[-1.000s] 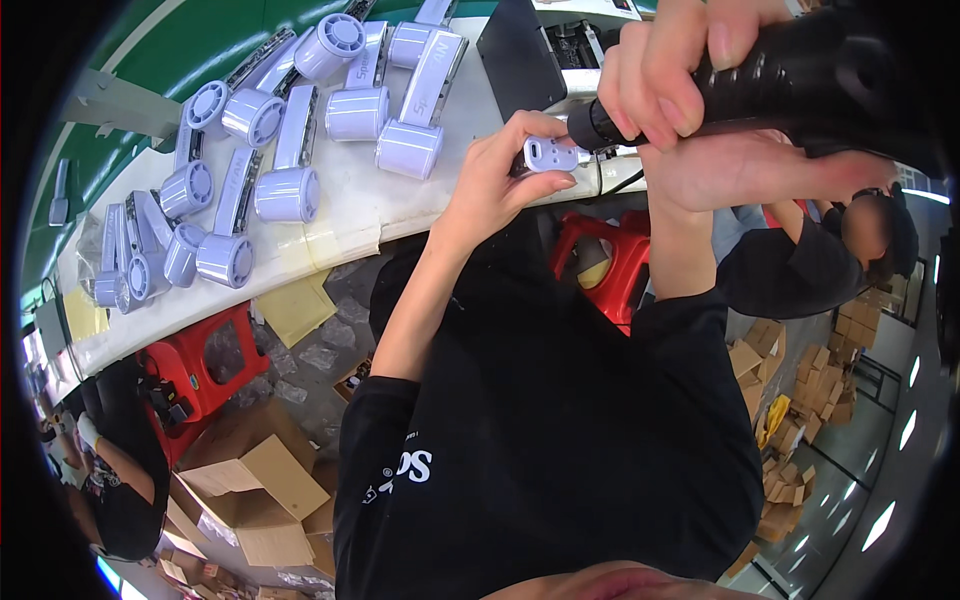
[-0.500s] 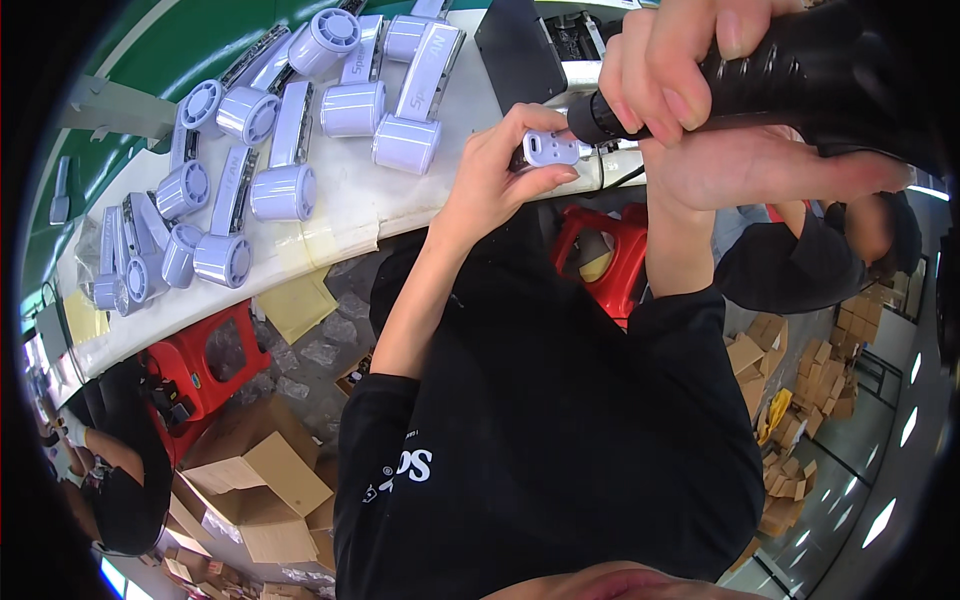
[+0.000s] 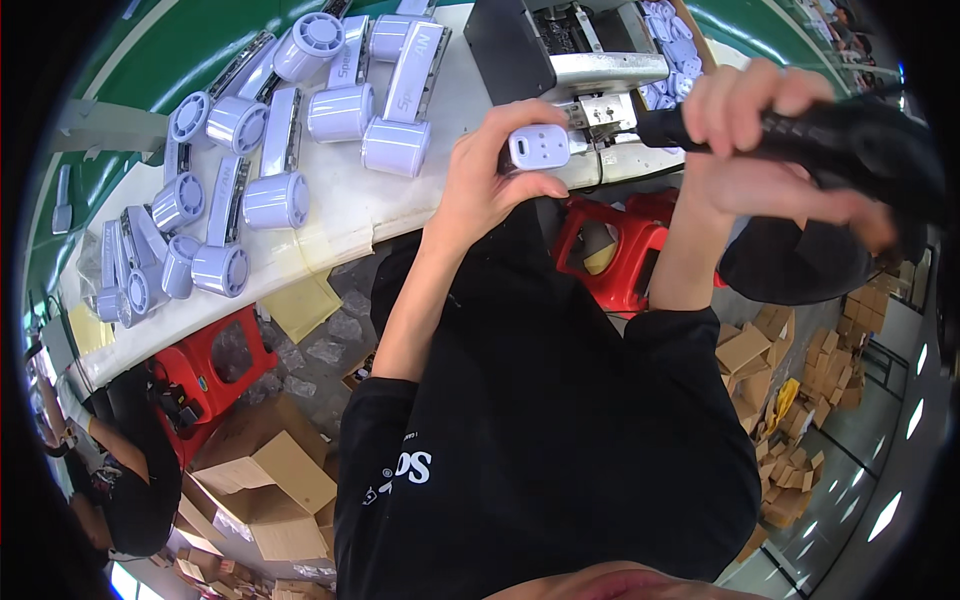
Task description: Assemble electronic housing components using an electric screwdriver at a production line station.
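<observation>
My left hand [image 3: 490,165] is closed around a pale lavender plastic piece [image 3: 540,147]. Its rounded end face, with a slot and small holes, faces up; it looks like the end of a fan handle, and the rest is hidden by my fingers. My right hand [image 3: 750,150] grips a black power screwdriver [image 3: 800,135], slightly blurred. The tool's dark nose points left and stands apart from the piece. Just beyond my left hand is a metal machine [image 3: 607,68] with a black side panel [image 3: 508,45]; a small metal block [image 3: 605,110] juts from its front.
Several lavender handheld fans [image 3: 395,148] lie on the white worktable [image 3: 330,235] at left. Small white parts [image 3: 675,45] fill a container behind the machine. Red stools [image 3: 610,255], open cardboard boxes [image 3: 265,480] and a co-worker [image 3: 120,460] at lower left surround the table.
The screwdriver in my right hand has moved right, away from the lavender piece. My left hand has barely shifted, and the piece's end face shows more fully. The view has moved slightly, revealing more of the machine.
</observation>
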Action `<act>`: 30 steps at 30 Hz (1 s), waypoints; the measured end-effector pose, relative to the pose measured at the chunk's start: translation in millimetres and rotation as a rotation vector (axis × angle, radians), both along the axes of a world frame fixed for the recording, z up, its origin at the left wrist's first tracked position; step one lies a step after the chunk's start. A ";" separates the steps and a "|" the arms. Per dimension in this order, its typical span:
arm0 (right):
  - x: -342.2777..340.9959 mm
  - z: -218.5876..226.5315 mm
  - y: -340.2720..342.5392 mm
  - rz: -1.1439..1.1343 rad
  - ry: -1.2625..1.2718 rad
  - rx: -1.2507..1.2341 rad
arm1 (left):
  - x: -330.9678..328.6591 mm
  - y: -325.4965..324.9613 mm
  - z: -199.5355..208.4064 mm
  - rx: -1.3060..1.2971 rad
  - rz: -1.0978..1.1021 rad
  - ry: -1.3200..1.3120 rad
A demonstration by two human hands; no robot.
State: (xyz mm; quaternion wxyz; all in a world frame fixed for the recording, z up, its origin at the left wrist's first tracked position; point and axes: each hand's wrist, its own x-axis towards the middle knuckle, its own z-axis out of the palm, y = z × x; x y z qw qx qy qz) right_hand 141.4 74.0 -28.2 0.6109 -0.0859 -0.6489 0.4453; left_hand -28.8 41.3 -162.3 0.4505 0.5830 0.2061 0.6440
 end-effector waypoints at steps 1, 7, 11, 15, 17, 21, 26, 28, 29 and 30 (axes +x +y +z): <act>0.1 -7.3 -0.7 -0.007 -0.001 0.000 | 0.8 1.6 -1.1 0.000 -0.007 -0.001; -4.5 -45.6 1.8 -0.260 0.059 -0.122 | -2.0 4.8 -4.7 0.063 -0.056 -0.004; -1.3 -55.0 -1.2 -0.347 0.050 -0.219 | -1.6 6.0 -4.7 0.043 -0.060 -0.013; 1.8 -54.4 -1.4 -0.337 0.047 -0.264 | -2.1 8.4 -5.9 0.092 -0.048 0.041; 1.0 -50.4 -7.2 -0.344 0.054 -0.276 | -2.3 8.8 -6.1 0.118 -0.044 0.065; -1.3 -32.2 -16.7 -0.277 0.069 -0.265 | -3.4 7.8 -6.2 0.104 -0.046 0.056; -6.5 14.5 -19.2 0.081 0.051 -0.133 | -1.3 4.9 -3.0 0.003 -0.059 -0.020; -17.1 33.1 -14.7 0.148 0.002 -0.097 | -1.4 3.9 -2.6 0.003 -0.059 -0.019; -23.2 40.6 -12.5 0.209 -0.049 -0.063 | -1.7 3.7 -2.8 0.007 -0.054 -0.018; -27.6 43.8 -11.7 0.271 -0.100 -0.030 | -2.1 3.7 -3.3 0.012 -0.054 -0.016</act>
